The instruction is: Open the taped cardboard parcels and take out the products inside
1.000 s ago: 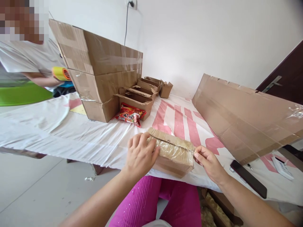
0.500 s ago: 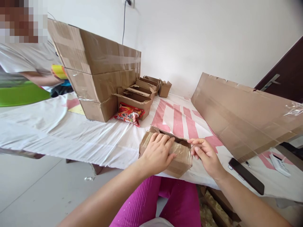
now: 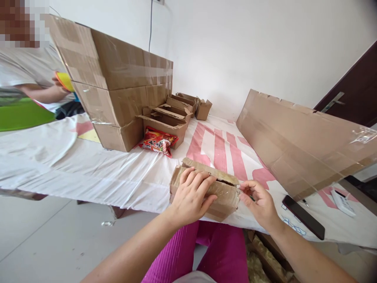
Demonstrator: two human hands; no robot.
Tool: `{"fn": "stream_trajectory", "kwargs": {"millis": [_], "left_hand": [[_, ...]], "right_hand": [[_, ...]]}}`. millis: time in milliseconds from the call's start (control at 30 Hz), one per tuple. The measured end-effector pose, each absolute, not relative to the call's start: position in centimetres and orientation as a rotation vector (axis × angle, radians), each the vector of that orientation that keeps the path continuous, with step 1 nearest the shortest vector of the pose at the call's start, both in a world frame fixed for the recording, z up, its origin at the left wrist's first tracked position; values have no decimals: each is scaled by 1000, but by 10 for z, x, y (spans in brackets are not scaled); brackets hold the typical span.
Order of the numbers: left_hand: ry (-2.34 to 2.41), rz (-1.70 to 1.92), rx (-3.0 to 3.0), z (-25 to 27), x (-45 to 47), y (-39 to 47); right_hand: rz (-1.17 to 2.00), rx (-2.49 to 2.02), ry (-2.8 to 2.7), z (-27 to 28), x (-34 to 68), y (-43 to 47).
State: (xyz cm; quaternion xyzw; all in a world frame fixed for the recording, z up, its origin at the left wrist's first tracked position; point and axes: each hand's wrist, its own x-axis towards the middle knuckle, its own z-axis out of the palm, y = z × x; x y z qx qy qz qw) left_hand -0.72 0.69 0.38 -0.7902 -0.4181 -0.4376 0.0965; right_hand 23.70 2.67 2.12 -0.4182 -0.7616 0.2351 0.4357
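A small cardboard box [image 3: 220, 210] with shiny tape on it lies at the table's near edge. Its top flaps almost meet, and a narrow dark gap shows between them. My left hand [image 3: 196, 192] rests on the top of this box, fingers stretched over the near flap and thumb apart. At the box's right end, the thumb and forefinger of my right hand [image 3: 259, 200] come together on the torn flap edge. A red printed snack packet [image 3: 159, 141] leans against an open box [image 3: 176, 135] farther back.
Stacked taped cartons [image 3: 118, 98] stand at the left, with several open boxes beside them. A tall cardboard panel [image 3: 294, 137] stands at the right. Near it lie a dark phone [image 3: 303, 217] and a white device [image 3: 343, 202]. Behind the cartons sits another person [image 3: 38, 72].
The far flap has come down over the box opening. My right hand has shifted slightly lower against the box's right end. My left hand stays on top.
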Motion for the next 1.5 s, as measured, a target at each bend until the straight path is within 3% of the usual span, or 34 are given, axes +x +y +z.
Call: {"fn": "stream_trajectory", "kwargs": {"millis": [333, 533, 767, 933, 1167, 1500], "left_hand": [[-1181, -1310, -2286, -1, -8, 7], [-1193, -1316, -2263, -1, -8, 7], [-1174, -1313, -2253, -2, -8, 8], [-1174, -1315, -2249, -2, -8, 6], [-1185, -1307, -2249, -3, -8, 6], [-1154, -1339, -2235, -4, -9, 4]], "right_hand": [[1158, -1048, -1724, 16, 233, 30], [958, -1061, -1637, 10, 248, 24], [681, -1068, -2047, 18, 237, 17], [715, -1003, -2105, 24, 243, 21], [294, -1014, -2059, 33, 237, 17], [718, -1139, -1989, 41, 209, 26]]}}
